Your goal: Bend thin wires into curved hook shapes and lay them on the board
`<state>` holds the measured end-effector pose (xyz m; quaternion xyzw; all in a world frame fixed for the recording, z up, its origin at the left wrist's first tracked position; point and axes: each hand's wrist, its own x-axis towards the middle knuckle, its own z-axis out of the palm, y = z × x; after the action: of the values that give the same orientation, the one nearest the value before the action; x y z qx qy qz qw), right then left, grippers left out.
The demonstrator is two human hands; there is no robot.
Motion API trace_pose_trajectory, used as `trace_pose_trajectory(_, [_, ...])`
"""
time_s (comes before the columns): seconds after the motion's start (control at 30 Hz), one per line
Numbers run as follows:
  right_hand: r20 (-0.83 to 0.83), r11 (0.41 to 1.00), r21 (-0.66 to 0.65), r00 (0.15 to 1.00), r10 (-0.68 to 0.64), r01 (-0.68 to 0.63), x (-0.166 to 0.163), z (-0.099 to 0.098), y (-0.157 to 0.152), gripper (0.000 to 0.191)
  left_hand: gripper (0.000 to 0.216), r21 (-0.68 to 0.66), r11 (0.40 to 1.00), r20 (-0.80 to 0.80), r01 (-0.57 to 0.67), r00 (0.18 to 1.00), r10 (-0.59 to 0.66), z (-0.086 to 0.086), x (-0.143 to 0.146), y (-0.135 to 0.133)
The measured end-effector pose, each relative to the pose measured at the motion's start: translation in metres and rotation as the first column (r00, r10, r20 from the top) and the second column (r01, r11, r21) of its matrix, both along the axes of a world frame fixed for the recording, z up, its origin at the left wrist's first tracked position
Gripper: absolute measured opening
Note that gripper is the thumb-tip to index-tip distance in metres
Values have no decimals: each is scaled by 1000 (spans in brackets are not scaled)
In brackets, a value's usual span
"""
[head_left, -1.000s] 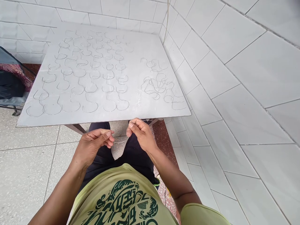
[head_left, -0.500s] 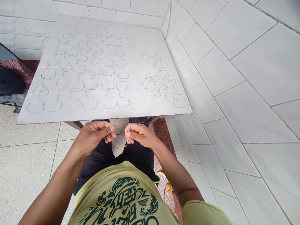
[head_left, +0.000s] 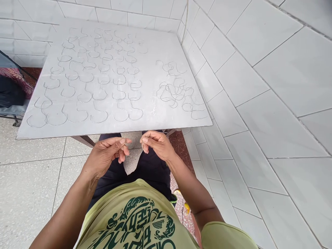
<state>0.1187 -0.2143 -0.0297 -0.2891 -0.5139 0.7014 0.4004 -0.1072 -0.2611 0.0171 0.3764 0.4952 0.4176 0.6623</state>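
My left hand (head_left: 107, 154) and my right hand (head_left: 157, 143) are held close together just below the front edge of a white board (head_left: 150, 45). Both pinch a thin piece of wire (head_left: 135, 154) that sags in a small loop between them; it is very fine and hard to follow. On the board lie several bent wire hooks in neat rows (head_left: 88, 79) on the left. A looser tangle of bent wires (head_left: 178, 91) lies on the right side.
The board rests on a metal frame (head_left: 83, 140) against a white tiled wall (head_left: 259, 69). A thin wire strand (head_left: 185, 20) hangs along the wall corner. A dark cloth-covered chair (head_left: 11, 93) stands at the left. Below is speckled floor.
My hands came closer together, and the wire between them bent from a long shallow curve into a smaller, tighter loop. The view shifted slightly.
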Motion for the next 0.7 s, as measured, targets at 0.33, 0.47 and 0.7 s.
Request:
trace_pose_trajectory(0.33, [-29,951,71,952,304,-301,7,9,-5,35,31,-3,1000,-15,20,1000,-20,6,-3,-1])
trace_pose_trajectory(0.47, [15,979,66,981,195,-195,8,5,-3,30,33,8,1000,-33,20,999,-20,2,1,-4])
trace_pose_trajectory(0.7, [-37,996,59,997,70,-68,-2,-7,1,24,42,-10,995,-9,102,995,-102,-6,16,-8])
